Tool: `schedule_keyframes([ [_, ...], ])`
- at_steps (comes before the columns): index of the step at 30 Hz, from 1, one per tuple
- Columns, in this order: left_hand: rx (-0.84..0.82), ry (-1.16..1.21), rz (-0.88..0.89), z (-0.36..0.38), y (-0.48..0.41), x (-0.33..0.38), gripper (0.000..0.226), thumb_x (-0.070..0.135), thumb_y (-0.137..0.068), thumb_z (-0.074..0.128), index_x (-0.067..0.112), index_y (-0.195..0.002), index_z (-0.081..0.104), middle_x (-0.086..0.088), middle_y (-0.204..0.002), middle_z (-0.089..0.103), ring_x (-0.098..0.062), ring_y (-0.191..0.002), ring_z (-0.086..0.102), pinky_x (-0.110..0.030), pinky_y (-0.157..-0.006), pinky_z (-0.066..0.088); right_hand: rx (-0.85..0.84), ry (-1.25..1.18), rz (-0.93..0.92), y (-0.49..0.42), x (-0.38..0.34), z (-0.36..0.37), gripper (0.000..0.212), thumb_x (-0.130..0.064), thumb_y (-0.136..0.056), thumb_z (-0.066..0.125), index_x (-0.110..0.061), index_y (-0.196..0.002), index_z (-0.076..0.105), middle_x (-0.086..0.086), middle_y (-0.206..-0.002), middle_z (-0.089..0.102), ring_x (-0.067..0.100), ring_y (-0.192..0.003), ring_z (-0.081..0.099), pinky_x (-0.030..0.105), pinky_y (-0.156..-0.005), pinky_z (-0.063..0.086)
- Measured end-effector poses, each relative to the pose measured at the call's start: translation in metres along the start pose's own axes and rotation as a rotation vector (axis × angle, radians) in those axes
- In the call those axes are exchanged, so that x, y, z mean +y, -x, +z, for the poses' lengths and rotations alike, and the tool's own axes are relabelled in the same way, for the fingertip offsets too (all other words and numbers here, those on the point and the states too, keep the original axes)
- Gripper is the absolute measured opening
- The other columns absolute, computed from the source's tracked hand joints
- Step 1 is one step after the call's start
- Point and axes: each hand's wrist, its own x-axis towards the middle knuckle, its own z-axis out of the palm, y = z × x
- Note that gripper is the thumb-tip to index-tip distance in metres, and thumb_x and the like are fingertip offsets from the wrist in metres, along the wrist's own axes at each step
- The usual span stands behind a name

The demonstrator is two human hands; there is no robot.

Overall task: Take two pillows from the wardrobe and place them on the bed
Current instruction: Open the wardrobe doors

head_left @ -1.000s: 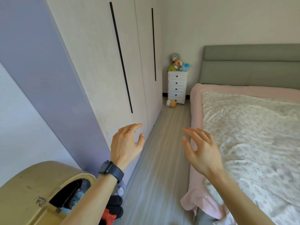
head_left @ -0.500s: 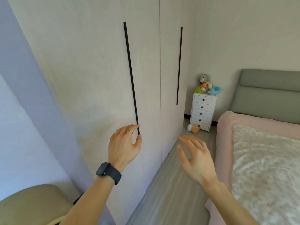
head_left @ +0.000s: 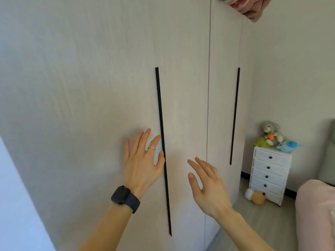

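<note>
Facing pale closed wardrobe (head_left: 90, 87) (black handles (head_left: 159, 105)): left hand (head_left: 143, 163) splayed, seemingly touching; right hand (head_left: 208, 187) spread, empty.

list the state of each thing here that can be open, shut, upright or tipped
wardrobe doors: shut
left hand: open, fingers spread, thumb at the black handle strip
right hand: open, holding nothing
white drawer chest: all drawers shut
orange plush toy: lying on its side
</note>
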Motion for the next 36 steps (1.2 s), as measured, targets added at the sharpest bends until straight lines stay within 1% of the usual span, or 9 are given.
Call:
schedule_keyframes([
  [3,0.085,-0.103,0.009,0.019,-0.043,-0.001,0.054,0.041,-0.091,0.050,0.021,-0.141,0.052,-0.007,-0.158,0.034,-0.025,-0.148,0.025,-0.058,-0.120,0.005,0.018,0.004,-0.074,-0.059,0.015,0.016,0.050,-0.050,-0.101,0.029,-0.041,-0.149,0.038,-0.013,-0.161,0.028,0.012,-0.147,0.023,0.028,-0.114,0.025],
  [5,0.123,-0.175,-0.004,0.032,-0.064,0.003,0.058,0.043,-0.091,0.051,0.020,-0.144,0.048,-0.007,-0.160,0.029,-0.026,-0.150,0.021,-0.062,-0.118,0.005,0.040,0.005,-0.120,-0.094,0.022,0.027,0.050,-0.048,-0.102,0.029,-0.039,-0.151,0.036,-0.012,-0.164,0.023,0.013,-0.149,0.020,0.029,-0.115,0.023],
  [10,0.151,-0.333,-0.125,0.067,-0.101,0.009,0.076,0.052,-0.092,0.050,0.018,-0.155,0.025,-0.005,-0.165,0.013,-0.024,-0.153,0.006,-0.064,-0.117,-0.003,0.090,0.014,-0.332,-0.177,0.029,0.058,0.052,-0.036,-0.105,0.032,-0.033,-0.156,0.026,0.001,-0.167,0.015,0.019,-0.154,0.009,0.041,-0.122,0.022],
  [13,0.164,-0.423,-0.204,0.086,-0.108,0.009,0.080,0.054,-0.092,0.051,0.018,-0.157,0.020,-0.006,-0.165,0.011,-0.024,-0.153,0.001,-0.063,-0.116,-0.008,0.113,0.016,-0.442,-0.218,0.027,0.079,0.057,-0.035,-0.104,0.034,-0.030,-0.158,0.019,0.008,-0.167,0.011,0.024,-0.155,0.004,0.052,-0.121,0.022],
  [17,0.217,-0.570,-0.189,0.097,-0.109,0.005,0.082,0.048,-0.087,0.060,0.018,-0.155,0.025,-0.007,-0.164,0.016,-0.027,-0.152,0.009,-0.066,-0.115,-0.001,0.195,-0.031,-0.620,-0.251,0.035,0.114,0.066,-0.037,-0.097,0.046,-0.028,-0.158,0.020,0.015,-0.166,0.013,0.030,-0.154,0.011,0.058,-0.119,0.020],
  [20,0.230,-0.656,-0.210,0.103,-0.113,0.009,0.088,0.043,-0.080,0.065,0.015,-0.155,0.026,-0.010,-0.164,0.017,-0.032,-0.152,0.011,-0.071,-0.113,0.005,0.277,-0.060,-0.701,-0.270,0.049,0.136,0.071,-0.047,-0.093,0.043,-0.033,-0.158,0.018,0.011,-0.166,0.014,0.029,-0.153,0.015,0.055,-0.119,0.017],
  [24,0.204,-0.669,-0.258,0.104,-0.113,0.018,0.091,0.038,-0.079,0.068,0.014,-0.155,0.025,-0.010,-0.164,0.014,-0.033,-0.152,0.007,-0.070,-0.113,0.009,0.322,-0.076,-0.732,-0.279,0.053,0.149,0.072,-0.052,-0.091,0.044,-0.035,-0.157,0.020,0.006,-0.167,0.014,0.025,-0.154,0.014,0.054,-0.119,0.017],
  [29,0.138,-0.631,-0.341,0.097,-0.116,0.035,0.084,0.039,-0.086,0.061,0.015,-0.156,0.021,-0.009,-0.165,0.009,-0.030,-0.153,0.000,-0.068,-0.115,0.011,0.325,-0.094,-0.753,-0.282,0.052,0.147,0.063,-0.054,-0.099,0.032,-0.033,-0.157,0.021,0.006,-0.167,0.014,0.024,-0.154,0.013,0.055,-0.119,0.019],
  [36,0.116,-0.537,-0.398,0.084,-0.107,0.061,0.085,0.037,-0.087,0.062,0.019,-0.157,0.018,-0.003,-0.166,0.004,-0.025,-0.153,-0.003,-0.064,-0.117,0.012,0.290,-0.117,-0.783,-0.281,0.057,0.138,0.066,-0.053,-0.099,0.043,-0.031,-0.158,0.022,0.008,-0.166,0.015,0.025,-0.153,0.015,0.054,-0.120,0.018],
])
